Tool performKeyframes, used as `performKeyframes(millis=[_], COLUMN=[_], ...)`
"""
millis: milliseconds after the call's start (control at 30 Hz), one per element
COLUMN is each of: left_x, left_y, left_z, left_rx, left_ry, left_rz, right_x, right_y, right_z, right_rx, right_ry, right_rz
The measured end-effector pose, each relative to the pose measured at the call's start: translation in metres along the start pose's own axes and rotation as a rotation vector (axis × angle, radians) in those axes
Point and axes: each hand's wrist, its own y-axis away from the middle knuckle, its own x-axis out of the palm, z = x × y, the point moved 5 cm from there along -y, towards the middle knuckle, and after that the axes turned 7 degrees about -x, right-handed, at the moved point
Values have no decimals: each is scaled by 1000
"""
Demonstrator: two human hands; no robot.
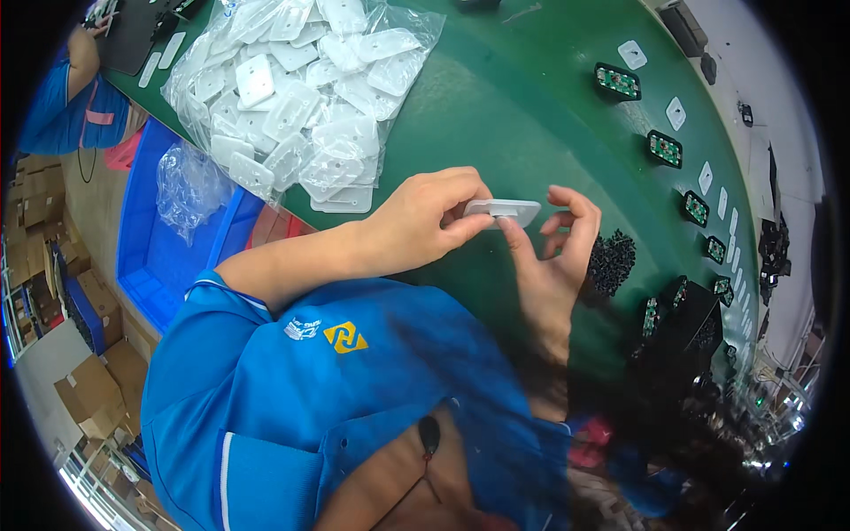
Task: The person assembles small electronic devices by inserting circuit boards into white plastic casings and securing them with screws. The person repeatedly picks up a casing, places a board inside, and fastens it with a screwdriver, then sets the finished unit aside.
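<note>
My left hand (434,217) pinches a white plastic cover plate (521,209) by its left end, between thumb and fingers. The plate is tilted nearly edge-on. My right hand (558,243) is at its other side, the thumb tip touching the plate's near edge next to a small dark bit (501,215). Its other fingers are bent and stand apart from the thumb and the plate. Just right of my right hand lies a heap of small black parts (613,263) on the green table (482,106).
A clear plastic bag (416,26) full of white plates lies at the far left. Below it stands a blue bin (146,239) with crumpled film (190,190). Black housings with green circuit boards (617,81) and white plates (676,113) line the right side. Another person's arm (82,62) shows at far left.
</note>
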Motion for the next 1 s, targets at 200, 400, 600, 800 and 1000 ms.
performKeyframes(millis=[200,400,600,800,1000], left_x=[2,4,-10,-34,-41], left_y=[-6,-8,-32,-76,-89], left_z=[-3,9,12,28,26], left_rx=[2,-214,-228,-119,35], left_ry=[-74,171,465,41,-311], left_rz=[154,269,155,-162,-304], right_x=[0,3,11,3,-68], right_y=[-6,-11,-20,-46,-42], right_z=[-18,-18,-54,-70,-77], right_rx=[144,93,326,234,64], right_ry=[-3,-22,-350,-288,68], right_rz=[510,613,423,217,-57])
